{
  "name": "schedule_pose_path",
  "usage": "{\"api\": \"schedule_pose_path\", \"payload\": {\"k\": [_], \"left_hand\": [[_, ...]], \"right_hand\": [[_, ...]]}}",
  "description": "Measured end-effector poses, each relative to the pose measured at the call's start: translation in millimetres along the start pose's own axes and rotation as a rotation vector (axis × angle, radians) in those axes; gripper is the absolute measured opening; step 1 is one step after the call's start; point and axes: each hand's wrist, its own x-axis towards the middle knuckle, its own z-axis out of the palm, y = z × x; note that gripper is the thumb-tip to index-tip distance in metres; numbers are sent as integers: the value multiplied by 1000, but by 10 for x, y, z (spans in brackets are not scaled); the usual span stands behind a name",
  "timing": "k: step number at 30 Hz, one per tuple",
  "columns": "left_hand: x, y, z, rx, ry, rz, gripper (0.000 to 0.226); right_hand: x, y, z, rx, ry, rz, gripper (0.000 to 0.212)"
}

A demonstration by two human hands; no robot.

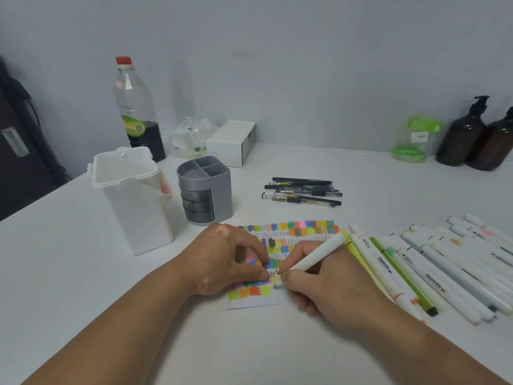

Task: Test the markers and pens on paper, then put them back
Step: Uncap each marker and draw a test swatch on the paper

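Note:
A sheet of paper [305,232] covered in coloured swatches and scribble lines lies on the white table. My right hand [327,290] grips a white marker [319,252], its tip down on the paper beside a fresh green mark. My left hand [230,259] rests on the paper's left side, fingers curled, pinching something small that I cannot make out. Several white markers [433,270] lie in a row to the right. Several black pens [302,191] lie in a pile behind the paper.
A white marker box [133,195] and a grey pen holder [205,190] stand at the left. Behind them are a bottle [136,112], a plastic bag [188,140] and a white box [231,141]. Two brown pump bottles [472,137] and a green packet [416,140] stand back right.

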Motion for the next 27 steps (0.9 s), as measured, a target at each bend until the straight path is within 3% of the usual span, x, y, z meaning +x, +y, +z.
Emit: {"api": "schedule_pose_path", "payload": {"k": [12, 27], "left_hand": [[-3, -3, 13, -1, -37, 5, 15], [9, -36, 14, -8, -39, 21, 12]], "right_hand": [[-10, 18, -4, -141, -30, -32, 6], [8, 25, -12, -124, -26, -12, 4]]}}
